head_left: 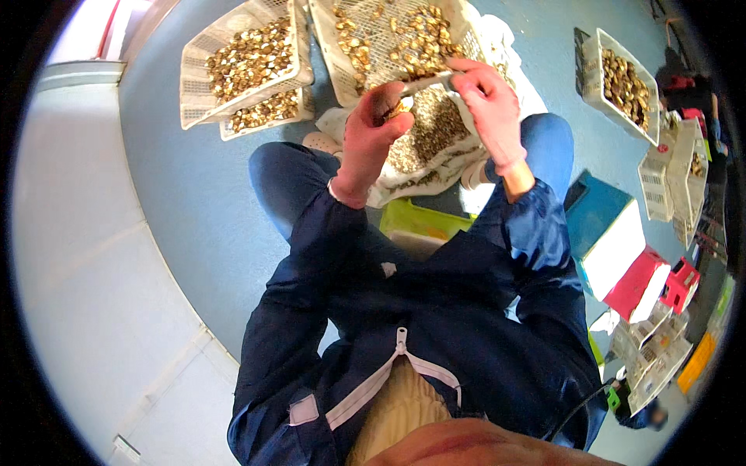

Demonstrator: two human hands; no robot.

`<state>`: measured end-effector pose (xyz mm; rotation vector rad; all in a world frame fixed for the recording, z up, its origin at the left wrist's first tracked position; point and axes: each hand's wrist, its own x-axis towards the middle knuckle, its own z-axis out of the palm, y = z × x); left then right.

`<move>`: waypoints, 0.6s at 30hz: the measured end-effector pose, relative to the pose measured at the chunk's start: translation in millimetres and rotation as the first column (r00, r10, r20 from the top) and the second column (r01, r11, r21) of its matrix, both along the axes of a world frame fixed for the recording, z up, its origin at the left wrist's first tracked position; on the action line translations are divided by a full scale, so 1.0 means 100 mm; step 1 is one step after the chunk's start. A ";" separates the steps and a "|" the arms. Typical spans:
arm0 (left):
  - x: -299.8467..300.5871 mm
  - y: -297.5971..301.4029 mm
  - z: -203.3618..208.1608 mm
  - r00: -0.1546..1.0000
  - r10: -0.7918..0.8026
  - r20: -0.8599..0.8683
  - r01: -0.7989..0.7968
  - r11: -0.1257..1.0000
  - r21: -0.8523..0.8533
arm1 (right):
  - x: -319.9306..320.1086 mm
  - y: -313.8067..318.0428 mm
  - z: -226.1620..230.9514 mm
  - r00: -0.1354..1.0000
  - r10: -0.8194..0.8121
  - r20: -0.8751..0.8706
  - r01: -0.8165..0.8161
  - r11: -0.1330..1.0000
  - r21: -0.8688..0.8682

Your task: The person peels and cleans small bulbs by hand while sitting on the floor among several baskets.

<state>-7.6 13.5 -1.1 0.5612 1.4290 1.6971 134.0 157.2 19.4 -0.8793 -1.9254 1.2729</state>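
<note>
My left hand [369, 132], in a pink glove, is closed round a small brown-and-white mushroom [406, 104], mostly hidden by the fingers. Just to its right, my right hand [491, 105], gloved too, grips a thin, pale, blade-like tool [437, 81]. The tool reaches left toward the mushroom; whether they touch I cannot tell. Under both hands, a white sack [381, 194] is spread between my feet, with a heap of small tan pieces [427, 128] on it. Beyond the sack, a white plastic crate [328, 58] holds many brown-and-white mushrooms.
At the far left, stacked white crates [189, 93] hold more mushrooms. Another filled crate [594, 74] stands at the far right. A green container [404, 213] is between my legs. A blue-and-white box [602, 225] and red stools [633, 283] are right of me; a white wall [78, 233] is left.
</note>
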 end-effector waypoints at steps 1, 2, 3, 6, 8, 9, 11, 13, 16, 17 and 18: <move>-0.06 -0.04 0.05 0.999 -0.007 0.038 0.007 1.000 -0.005 | 0.03 -0.02 0.09 1.000 0.015 0.009 -0.015 0.998 -0.054; -0.14 -0.06 0.26 0.994 -0.013 0.109 0.007 0.999 0.052 | 0.10 -0.04 0.09 0.998 0.056 0.004 -0.055 0.996 -0.066; -0.37 -0.15 0.25 0.994 0.004 0.112 -0.018 0.993 0.119 | 0.12 -0.06 0.09 0.994 0.106 -0.008 -0.106 0.991 -0.080; -1.12 -0.31 0.47 0.977 0.187 -0.100 -0.179 0.981 0.079 | 0.16 -0.06 0.08 0.997 0.080 0.019 -0.081 0.997 0.002; -1.87 -0.39 0.40 0.691 0.160 -0.705 -0.357 0.924 -0.140 | 0.17 -0.03 0.14 0.999 0.039 -0.006 -0.039 0.981 -0.192; -2.33 -0.47 0.20 0.583 0.029 -0.812 -0.429 0.860 -0.277 | 0.17 -0.01 0.16 0.999 0.042 0.006 -0.039 0.961 -0.273; -2.69 -0.35 0.01 0.351 -0.157 -0.923 -0.534 0.776 -0.335 | 0.15 -0.03 0.18 0.997 0.060 0.038 -0.048 0.965 -0.257; -2.53 0.15 -0.03 0.155 -0.336 -0.929 -0.468 0.803 -0.369 | 0.17 -0.03 0.18 0.995 0.036 0.088 -0.014 0.971 -0.241; -2.54 0.71 -0.69 0.177 -0.437 -0.882 -0.035 0.893 -0.449 | 0.11 -0.07 0.32 0.992 0.056 0.109 -0.031 0.975 -0.219; -2.70 0.68 -1.07 0.104 -0.429 -0.897 0.085 0.903 -0.422 | 0.07 -0.10 0.34 0.993 0.085 0.084 -0.061 0.964 -0.259; -2.39 1.12 -1.24 0.002 -0.624 -0.782 0.027 0.781 -0.623 | 0.15 -0.05 0.32 0.992 0.045 0.116 -0.011 0.961 -0.276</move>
